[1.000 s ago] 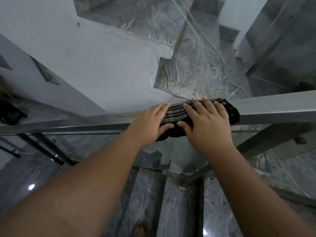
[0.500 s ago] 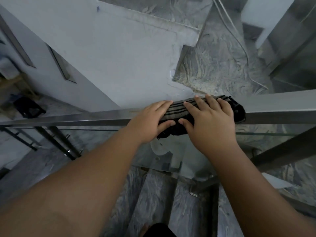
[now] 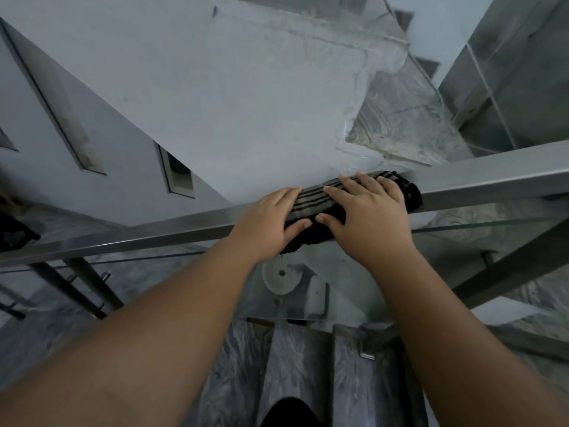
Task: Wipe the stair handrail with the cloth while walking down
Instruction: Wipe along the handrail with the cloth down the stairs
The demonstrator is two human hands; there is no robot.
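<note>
Both hands press a dark striped cloth (image 3: pixel 311 201) onto the top of a square metal handrail (image 3: pixel 172 231) that runs across the view, rising toward the right. The left hand (image 3: pixel 266 224) lies flat over the cloth's left end, fingers reaching across the top of the rail and thumb curled against the near side, so it clasps cloth and rail together. The right hand (image 3: pixel 368 220) sits just to the right of the left hand, its 4 fingers spread over the cloth's top and its thumb tucked in against the near face, gripping the cloth around the rail in the same way. The 2 thumbs nearly meet on the near side, with a strip of pale-and-dark striped fabric showing between the hands. The cloth is wrapped over the rail; a black bunched end sticks out just beyond the right hand's little finger, and a dark fold hangs below the rail under the left hand's thumb.

Under the hands a glass panel (image 3: pixel 308 291) drops from the rail. Nearer the person than the hands, grey marble stair treads (image 3: pixel 295 359) descend. Beyond the hands a pale wall (image 3: pixel 246 103) and a lower marble landing (image 3: pixel 406 118) can be seen.
</note>
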